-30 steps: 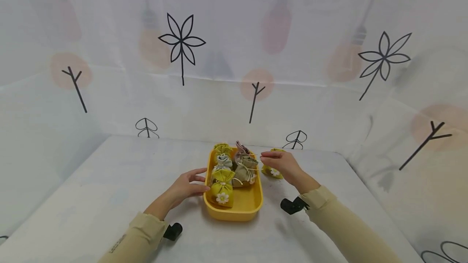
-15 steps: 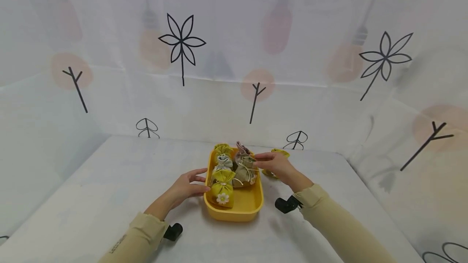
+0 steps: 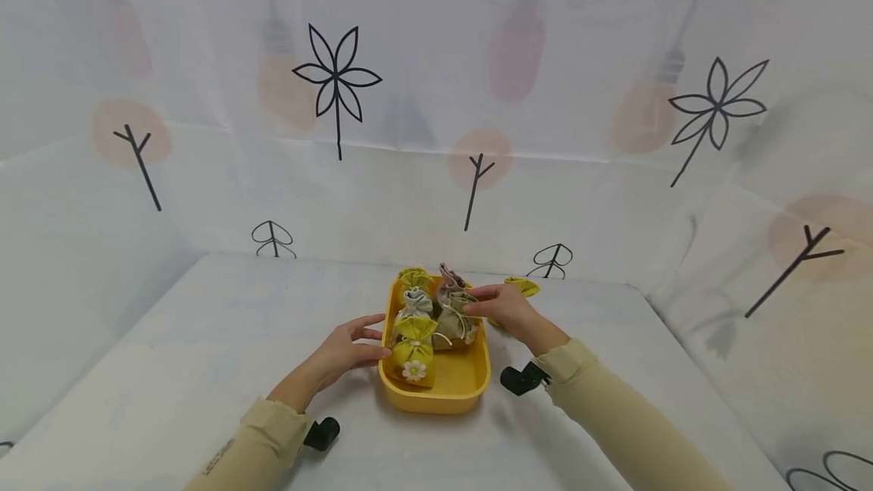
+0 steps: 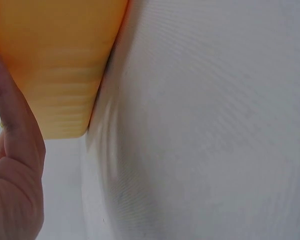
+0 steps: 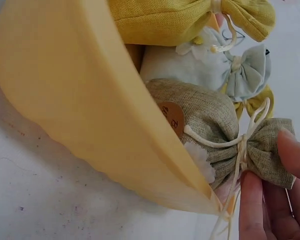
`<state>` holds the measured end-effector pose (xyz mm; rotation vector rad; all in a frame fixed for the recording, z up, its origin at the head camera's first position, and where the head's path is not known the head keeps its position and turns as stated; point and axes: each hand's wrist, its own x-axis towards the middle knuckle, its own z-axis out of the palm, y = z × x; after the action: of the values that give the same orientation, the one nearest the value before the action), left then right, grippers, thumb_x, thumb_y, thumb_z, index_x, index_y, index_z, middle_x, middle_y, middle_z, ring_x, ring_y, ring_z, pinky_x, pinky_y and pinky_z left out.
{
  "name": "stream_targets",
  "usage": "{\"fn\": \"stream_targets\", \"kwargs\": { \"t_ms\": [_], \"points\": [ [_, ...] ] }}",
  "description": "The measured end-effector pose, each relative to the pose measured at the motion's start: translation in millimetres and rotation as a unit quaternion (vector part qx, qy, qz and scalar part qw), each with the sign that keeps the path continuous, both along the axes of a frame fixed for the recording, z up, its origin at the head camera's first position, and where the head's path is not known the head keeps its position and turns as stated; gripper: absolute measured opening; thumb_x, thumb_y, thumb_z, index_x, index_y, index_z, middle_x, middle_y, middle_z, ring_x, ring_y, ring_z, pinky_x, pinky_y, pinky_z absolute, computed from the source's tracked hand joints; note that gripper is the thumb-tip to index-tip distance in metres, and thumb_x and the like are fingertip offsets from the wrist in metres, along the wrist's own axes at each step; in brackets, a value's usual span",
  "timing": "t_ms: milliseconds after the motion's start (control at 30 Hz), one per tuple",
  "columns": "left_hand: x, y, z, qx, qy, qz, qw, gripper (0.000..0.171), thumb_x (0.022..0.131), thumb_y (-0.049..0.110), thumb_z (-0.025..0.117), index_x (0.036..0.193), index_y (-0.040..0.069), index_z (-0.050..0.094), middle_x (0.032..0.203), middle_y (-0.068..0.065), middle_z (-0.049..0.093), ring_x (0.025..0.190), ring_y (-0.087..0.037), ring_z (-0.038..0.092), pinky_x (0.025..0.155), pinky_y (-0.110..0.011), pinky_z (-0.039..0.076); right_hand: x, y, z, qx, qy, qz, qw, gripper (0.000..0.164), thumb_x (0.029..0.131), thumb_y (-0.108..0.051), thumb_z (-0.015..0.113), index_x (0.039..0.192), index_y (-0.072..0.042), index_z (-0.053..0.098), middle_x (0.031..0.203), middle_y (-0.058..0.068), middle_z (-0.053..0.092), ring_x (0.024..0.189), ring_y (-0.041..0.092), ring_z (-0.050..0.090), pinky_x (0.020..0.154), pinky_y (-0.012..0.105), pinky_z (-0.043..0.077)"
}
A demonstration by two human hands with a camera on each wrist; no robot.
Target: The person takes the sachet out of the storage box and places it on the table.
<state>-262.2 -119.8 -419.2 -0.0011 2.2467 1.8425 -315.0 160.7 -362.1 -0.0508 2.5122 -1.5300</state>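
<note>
A yellow plastic bin (image 3: pixel 436 404) stands on the table, with several small drawstring pouches in it. My left hand (image 3: pixel 344 351) rests against the bin's left side, its fingers extended along the wall; the left wrist view shows that wall up close. At the bin's right side my right hand (image 3: pixel 511 313) pinches the gathered top of a grey-green linen pouch (image 5: pixel 205 110) between thumb and fingers, above the cream cord at its neck. This pouch still sits inside the bin. Beside it are a yellow pouch with a white flower (image 3: pixel 413 354), a pale pouch (image 3: pixel 417 300) and a mauve one (image 3: pixel 450 276).
Another yellow pouch (image 3: pixel 524 286) lies on the table right of the bin, partly hidden behind my right hand. White cloth (image 3: pixel 409 195) with printed flowers and twigs hangs behind the white table (image 3: pixel 273 317). A yellow pouch (image 3: pixel 412 276) sits at the bin's far left corner.
My right hand has moved left, from over the yellow pouch outside the bin to the grey-green pouch's top, which it now pinches. My left hand and the bin have stayed in place.
</note>
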Motion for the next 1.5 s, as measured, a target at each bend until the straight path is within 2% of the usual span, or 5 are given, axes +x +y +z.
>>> {"fn": "stream_targets", "kwargs": {
  "t_ms": [300,767,933,1267,1500],
  "points": [
    [0.1,0,0.1,0.002,0.000,0.003,1.0000,0.071,0.076,0.013,0.078,0.138,0.013,0.045,0.114,-0.013,0.055,0.091,-0.021,0.060,0.077,-0.033,0.054,-3.2,-1,-1.1,-0.042,-0.016,-0.014,0.999,0.036,0.085,-0.010,0.068,0.118,0.003,0.060,0.110,0.015,0.063,0.102,0.027,0.058,0.096,0.046,0.042],
    [-0.3,0,-0.7,0.007,0.001,0.001,1.0000,0.071,0.076,0.012,0.078,0.138,0.013,0.045,0.114,-0.013,0.055,0.091,-0.021,0.061,0.077,-0.033,0.055,1.6,-5,3.4,-0.096,-0.013,-0.041,0.995,0.030,0.086,-0.007,0.067,0.114,0.003,0.062,0.109,0.015,0.064,0.097,0.025,0.063,0.093,0.041,0.046],
    [-0.1,0,-0.7,0.004,0.000,0.005,1.0000,0.071,0.075,0.013,0.079,0.138,0.014,0.045,0.114,-0.012,0.055,0.090,-0.021,0.061,0.077,-0.033,0.055,5.1,-6,8.6,-0.107,0.000,-0.046,0.993,0.029,0.086,-0.009,0.067,0.113,0.003,0.063,0.106,0.013,0.065,0.094,0.024,0.064,0.097,0.045,0.041],
    [-0.3,0,-0.7,0.003,0.002,0.006,1.0000,0.072,0.075,0.014,0.079,0.138,0.014,0.046,0.114,-0.012,0.055,0.091,-0.021,0.061,0.077,-0.033,0.054,19.9,-6,18.7,-0.126,0.039,-0.078,0.988,0.029,0.085,-0.009,0.068,0.112,0.002,0.065,0.105,0.013,0.065,0.089,0.020,0.064,0.083,0.034,0.052],
    [-0.5,0,-1.0,0.002,0.001,0.006,1.0000,0.072,0.075,0.015,0.079,0.138,0.014,0.045,0.114,-0.013,0.055,0.090,-0.021,0.060,0.077,-0.033,0.054,32.7,-5,24.1,-0.150,0.077,-0.077,0.983,0.031,0.087,-0.008,0.066,0.115,0.004,0.063,0.107,0.014,0.064,0.088,0.018,0.065,0.087,0.038,0.050]
  ]
}}
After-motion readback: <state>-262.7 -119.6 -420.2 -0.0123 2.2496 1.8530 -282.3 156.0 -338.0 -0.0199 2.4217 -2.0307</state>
